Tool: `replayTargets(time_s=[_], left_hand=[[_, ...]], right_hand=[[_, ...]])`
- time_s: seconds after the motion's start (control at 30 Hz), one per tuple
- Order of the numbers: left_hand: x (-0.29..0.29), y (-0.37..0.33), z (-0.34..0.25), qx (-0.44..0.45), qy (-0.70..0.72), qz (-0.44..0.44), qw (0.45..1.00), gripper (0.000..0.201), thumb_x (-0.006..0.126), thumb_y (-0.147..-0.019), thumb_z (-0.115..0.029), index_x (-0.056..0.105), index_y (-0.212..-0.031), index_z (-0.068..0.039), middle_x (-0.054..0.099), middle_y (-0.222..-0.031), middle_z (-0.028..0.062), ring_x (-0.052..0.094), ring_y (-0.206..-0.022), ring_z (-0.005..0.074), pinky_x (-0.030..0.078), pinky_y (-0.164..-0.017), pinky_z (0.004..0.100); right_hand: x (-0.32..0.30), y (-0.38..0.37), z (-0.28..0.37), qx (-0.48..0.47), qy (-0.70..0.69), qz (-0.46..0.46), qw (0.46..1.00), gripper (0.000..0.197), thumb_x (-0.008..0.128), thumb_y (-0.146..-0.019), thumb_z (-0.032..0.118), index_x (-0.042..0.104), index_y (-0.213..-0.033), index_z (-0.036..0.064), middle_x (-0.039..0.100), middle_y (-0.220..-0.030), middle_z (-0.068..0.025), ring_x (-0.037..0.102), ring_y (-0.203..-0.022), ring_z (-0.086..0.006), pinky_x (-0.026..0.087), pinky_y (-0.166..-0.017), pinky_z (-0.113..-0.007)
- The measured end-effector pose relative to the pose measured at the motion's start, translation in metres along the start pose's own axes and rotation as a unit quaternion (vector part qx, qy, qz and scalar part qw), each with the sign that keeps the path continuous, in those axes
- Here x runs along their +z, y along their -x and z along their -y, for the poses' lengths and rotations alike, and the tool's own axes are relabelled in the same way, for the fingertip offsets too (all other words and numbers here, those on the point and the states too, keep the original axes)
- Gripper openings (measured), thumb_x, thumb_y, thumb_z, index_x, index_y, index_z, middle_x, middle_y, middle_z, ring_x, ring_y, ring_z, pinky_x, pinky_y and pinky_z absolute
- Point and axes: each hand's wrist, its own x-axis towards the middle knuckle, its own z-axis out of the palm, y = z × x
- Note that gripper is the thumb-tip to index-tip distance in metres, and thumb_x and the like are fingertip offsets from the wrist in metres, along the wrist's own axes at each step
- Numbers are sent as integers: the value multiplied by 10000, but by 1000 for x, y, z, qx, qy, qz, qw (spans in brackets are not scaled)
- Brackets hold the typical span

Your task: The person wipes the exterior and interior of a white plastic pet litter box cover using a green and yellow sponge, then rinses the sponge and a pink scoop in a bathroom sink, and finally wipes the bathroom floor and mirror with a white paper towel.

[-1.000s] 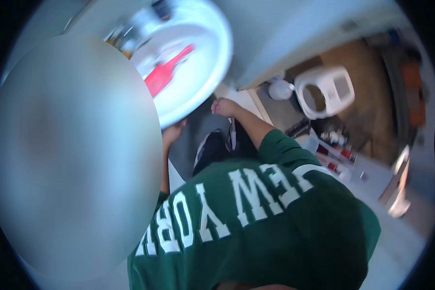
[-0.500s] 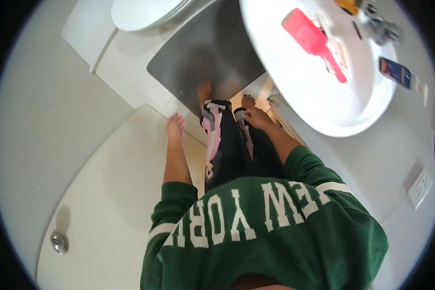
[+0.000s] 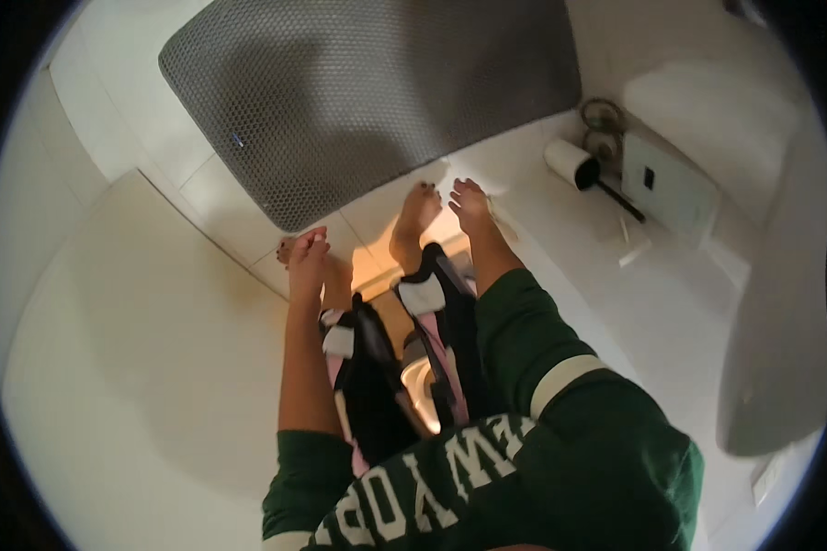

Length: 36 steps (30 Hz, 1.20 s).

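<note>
My left hand [image 3: 310, 252] hangs over the floor beside my left foot [image 3: 287, 250], its fingers loosely bent and nothing visible in them. My right hand [image 3: 470, 204] is held out just right of my right foot [image 3: 420, 207]. Its fingers are stretched and apart, and it holds nothing. Both hands are near the lower legs of my black, pink and white patterned leggings [image 3: 446, 335]. Close beyond them is the edge of a grey textured mat [image 3: 368, 101].
A white cylinder [image 3: 568, 163] with a dark opening lies near a black stick [image 3: 620, 202] at the right. A pale flat panel resembling a scale [image 3: 671, 188] leans by the wall near round metal fittings [image 3: 604, 129]. A curved white tub-like surface [image 3: 138, 349] fills the left.
My view has swung lower; the sink with the pink hairbrush has left the picture and the floor things at right have appeared. My right hand has moved off the leggings and opened outward.
</note>
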Motion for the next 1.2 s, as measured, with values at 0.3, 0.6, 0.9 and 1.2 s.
replayTargets(time_s=[0.3,0.6,0.9,1.2], left_hand=[[-29,-113,28,32,-55,8,998,282,523,-934,-282,599,-1093,-62,592,-1022,3,512,-930,115,385,-848,256],[-25,-98,28,209,-313,-50,925,267,634,-816,-227,632,-1018,-53,603,-1001,138,560,-972,297,430,-867,378],[75,-32,-57,446,-569,-117,681,676,679,-705,-160,425,-1330,-209,463,-1271,115,440,-1189,312,311,-993,549],[80,-6,-130,411,-479,-246,736,515,481,-838,-68,448,-1315,-260,460,-1327,39,404,-1251,293,270,-995,639]], right_hand=[[25,-151,4,-57,-33,-182,981,555,647,-836,211,400,-1309,56,406,-1262,-124,416,-1127,-278,423,-861,-482],[88,-86,-3,31,-140,-70,987,499,597,-878,386,454,-1258,95,456,-1210,-90,456,-1049,-257,272,-1003,-621],[87,25,70,1,-248,77,966,343,555,-919,161,418,-1199,19,521,-1167,-128,539,-1046,-268,471,-915,-440],[67,152,170,-454,499,-213,707,983,788,-685,140,165,-1445,97,297,-1393,-207,337,-1260,-404,330,-1038,-483]])
